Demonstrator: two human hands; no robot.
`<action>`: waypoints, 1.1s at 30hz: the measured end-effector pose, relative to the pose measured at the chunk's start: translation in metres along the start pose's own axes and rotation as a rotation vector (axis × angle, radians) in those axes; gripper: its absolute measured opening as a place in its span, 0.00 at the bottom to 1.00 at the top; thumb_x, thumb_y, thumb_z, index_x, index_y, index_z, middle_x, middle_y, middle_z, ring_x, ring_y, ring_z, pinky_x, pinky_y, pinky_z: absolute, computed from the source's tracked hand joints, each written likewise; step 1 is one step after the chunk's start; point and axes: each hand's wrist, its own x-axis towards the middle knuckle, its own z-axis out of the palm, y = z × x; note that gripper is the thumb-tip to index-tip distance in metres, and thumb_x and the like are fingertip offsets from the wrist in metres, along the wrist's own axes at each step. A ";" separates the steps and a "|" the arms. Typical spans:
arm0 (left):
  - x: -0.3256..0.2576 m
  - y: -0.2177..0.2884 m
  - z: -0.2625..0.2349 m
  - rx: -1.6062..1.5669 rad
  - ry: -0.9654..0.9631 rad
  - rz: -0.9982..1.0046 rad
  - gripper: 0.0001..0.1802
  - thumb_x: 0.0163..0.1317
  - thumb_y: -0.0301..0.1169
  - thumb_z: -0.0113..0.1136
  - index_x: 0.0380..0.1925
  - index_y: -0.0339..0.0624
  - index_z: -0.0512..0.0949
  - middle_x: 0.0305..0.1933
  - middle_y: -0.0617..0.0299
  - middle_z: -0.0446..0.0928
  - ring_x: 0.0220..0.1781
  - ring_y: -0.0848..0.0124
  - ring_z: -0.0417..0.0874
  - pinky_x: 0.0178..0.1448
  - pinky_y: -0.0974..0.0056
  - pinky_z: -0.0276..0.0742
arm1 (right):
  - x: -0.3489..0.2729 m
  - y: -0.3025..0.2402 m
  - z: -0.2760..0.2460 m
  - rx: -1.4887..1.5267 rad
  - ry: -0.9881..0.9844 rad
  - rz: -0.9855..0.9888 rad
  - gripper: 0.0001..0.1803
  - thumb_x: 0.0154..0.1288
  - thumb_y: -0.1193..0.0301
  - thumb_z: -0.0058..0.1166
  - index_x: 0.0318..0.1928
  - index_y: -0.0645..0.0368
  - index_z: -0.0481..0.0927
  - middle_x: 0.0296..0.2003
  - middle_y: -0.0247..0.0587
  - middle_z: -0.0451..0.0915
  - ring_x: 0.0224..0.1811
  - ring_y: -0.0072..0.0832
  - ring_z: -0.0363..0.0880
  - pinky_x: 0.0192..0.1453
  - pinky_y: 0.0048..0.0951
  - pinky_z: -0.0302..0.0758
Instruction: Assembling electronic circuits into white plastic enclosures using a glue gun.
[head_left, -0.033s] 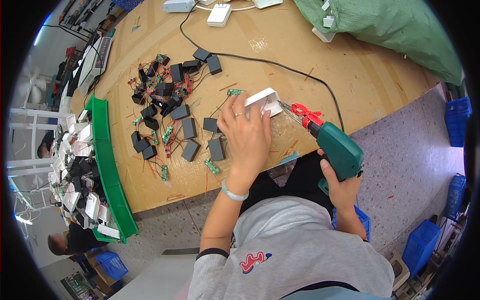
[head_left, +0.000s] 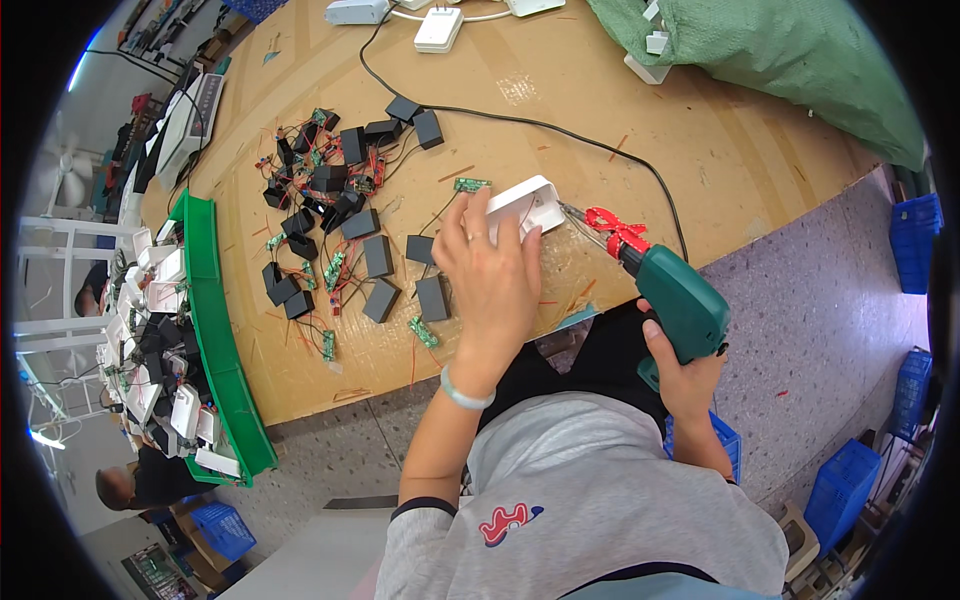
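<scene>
White, open-faced plastic housing shell (head_left: 538, 198) sits at the tan, tape-patched tabletop (head_left: 570, 90), between the left hand (head_left: 488, 275) and the tip of a dark-green, pistol-shaped tool with red wrapping (head_left: 684, 300). Left fingers bend about its near side; how firmly they pinch, I cannot tell. The right hand (head_left: 685, 378) wraps the tool's handle. The shell looks light, stiff, slightly slippery, best held by its outer walls, clear of the tip.

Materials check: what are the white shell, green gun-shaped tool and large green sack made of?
White shell: probably moulded plastic, smooth, judging by its rounded corners. Gun-shaped tool: housing likely hard plastic, given its soft sheen. Sack: perhaps woven plastic, dull and creased, though the weave is unclear.
</scene>
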 end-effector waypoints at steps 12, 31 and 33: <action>-0.039 -0.024 -0.040 -0.086 -0.257 0.323 0.13 0.51 0.24 0.69 0.38 0.46 0.86 0.55 0.61 0.78 0.57 0.56 0.75 0.60 0.53 0.69 | -0.004 0.002 -0.010 0.040 0.082 -0.029 0.19 0.66 0.80 0.59 0.57 0.65 0.80 0.46 0.41 0.87 0.35 0.15 0.77 0.39 0.20 0.74; 0.016 -0.005 0.004 -0.034 0.030 0.093 0.04 0.53 0.27 0.69 0.26 0.40 0.83 0.62 0.53 0.77 0.71 0.46 0.66 0.70 0.40 0.57 | -0.005 0.013 0.007 -0.052 0.035 0.013 0.15 0.66 0.76 0.64 0.53 0.65 0.83 0.45 0.40 0.88 0.49 0.25 0.85 0.57 0.28 0.77; 0.018 -0.008 0.007 -0.022 0.024 0.084 0.04 0.53 0.27 0.69 0.27 0.40 0.83 0.62 0.53 0.77 0.71 0.47 0.67 0.70 0.41 0.57 | -0.002 0.012 0.010 -0.064 0.037 -0.001 0.14 0.65 0.75 0.65 0.51 0.65 0.84 0.44 0.40 0.88 0.46 0.24 0.85 0.55 0.28 0.78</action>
